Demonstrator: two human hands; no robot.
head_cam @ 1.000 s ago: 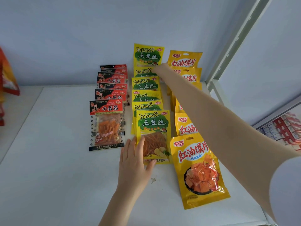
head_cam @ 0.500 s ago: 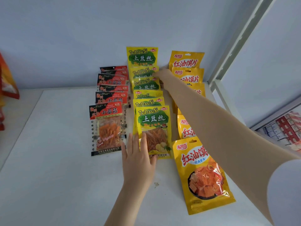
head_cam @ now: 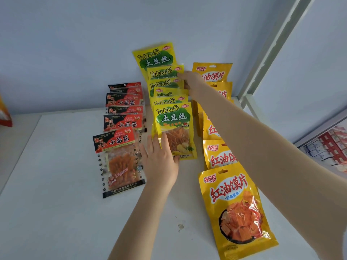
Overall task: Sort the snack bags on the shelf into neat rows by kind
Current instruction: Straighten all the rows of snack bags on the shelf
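Steadying front TuDouSi bag (head_cam: 174, 126) under flat, straight-fingered left hand (head_cam: 161, 164), anchoring the row. Reaching right hand (head_cam: 189, 81) to rear TuDouSi bags (head_cam: 161, 72), probably aligning; grip indiscernible.

On the shelf (head_cam: 56, 212), TuDouSi row (head_cam: 172, 117) runs centrally; packet row (head_cam: 122, 124) lies left; pouch row (head_cam: 231, 203) right.

White shelf (head_cam: 56, 212): three overlapping rows, front toward back edge. Left: red-black bags (head_cam: 120, 158). Middle: green-yellow TuDouSi bags (head_cam: 174, 128). Right: orange-yellow bags (head_cam: 234, 209). Small stain (head_cam: 180, 227) near front edge.
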